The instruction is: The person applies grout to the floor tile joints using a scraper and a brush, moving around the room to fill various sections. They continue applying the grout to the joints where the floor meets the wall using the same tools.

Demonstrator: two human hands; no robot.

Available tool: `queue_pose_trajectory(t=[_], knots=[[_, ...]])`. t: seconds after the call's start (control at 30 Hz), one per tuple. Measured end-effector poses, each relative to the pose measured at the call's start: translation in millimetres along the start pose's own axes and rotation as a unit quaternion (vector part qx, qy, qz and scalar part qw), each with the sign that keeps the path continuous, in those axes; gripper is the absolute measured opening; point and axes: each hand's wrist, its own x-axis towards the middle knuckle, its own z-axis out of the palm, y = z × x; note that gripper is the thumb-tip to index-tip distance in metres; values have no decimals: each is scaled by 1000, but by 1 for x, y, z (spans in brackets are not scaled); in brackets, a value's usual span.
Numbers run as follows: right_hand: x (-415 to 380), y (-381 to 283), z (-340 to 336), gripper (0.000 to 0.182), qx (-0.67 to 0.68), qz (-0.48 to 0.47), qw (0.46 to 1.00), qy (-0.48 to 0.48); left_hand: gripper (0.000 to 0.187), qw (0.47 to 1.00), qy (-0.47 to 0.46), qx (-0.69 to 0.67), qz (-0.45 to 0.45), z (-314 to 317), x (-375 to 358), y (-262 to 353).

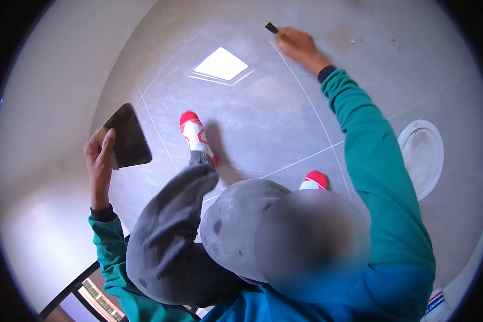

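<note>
My left hand [99,158] grips the edge of a dark, flat, rounded-corner plate [126,137], held up at the left. My right hand [298,45] reaches far forward and holds a small tool with a dark tip and yellow handle [272,27], its tip down at a white grout line [300,88] on the grey tiled floor [263,118]. Both arms wear teal sleeves. My knees in grey, dusty trousers [198,231] are bent below, with red and white shoes [194,131] on the tiles.
A bright square patch of light [220,64] lies on the floor ahead. A round white lid-like disc [421,155] rests on the floor at the right. A pale wall [43,107] runs along the left. A dark metal frame [75,292] sits at the bottom left.
</note>
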Motion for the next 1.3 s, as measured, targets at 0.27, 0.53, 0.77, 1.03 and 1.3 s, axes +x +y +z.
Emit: queue_pose_trajectory(t=[0.27,0.53,0.77,1.03,1.3], knots=[[-100,-81,-39,32,165,57,932,-318,31,914,41,-357,-188,35,15,-116],[-9,-21,-35,25,0,-72,997,-28,30,913,-58,-341,-214,125,83,-114],[-23,-68,-30,21,-27,-107,981,-159,28,909,-143,-358,-156,133,100,-141],[-145,-155,-75,26,238,3,930,-278,29,960,56,-265,-66,175,98,-236],[-263,-271,-47,26,280,318,856,-295,25,975,78,-176,109,233,127,-154]])
